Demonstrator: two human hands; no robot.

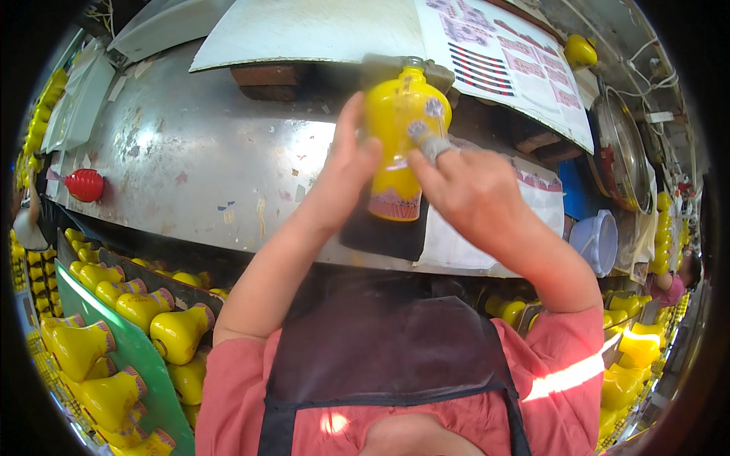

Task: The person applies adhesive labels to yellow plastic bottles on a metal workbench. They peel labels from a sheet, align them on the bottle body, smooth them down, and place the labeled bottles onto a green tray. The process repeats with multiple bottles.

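A glossy yellow vase (399, 114) with purple flower prints on its body and a patterned band round its foot is between my hands, its neck away from me. My left hand (353, 156) holds the vase along its left side, some fingertips hidden or blurred. On the front, beside the flower prints, my right hand (471, 182) presses with thumb and forefinger, the other fingers curled. A grey wrap (434, 146) surrounds that forefinger. Below the vase's foot lies a black cloth (380, 237) at the bench's near edge.
Printed pattern sheets (494, 57) lie on a raised white board (319, 30) propped on bricks (266, 76). A red ribbed object (84, 185) sits on the metal bench (190, 159). A lilac bucket (595, 242) stands at right. Yellow vases (182, 334) crowd both sides; another person (669, 285) is at far right.
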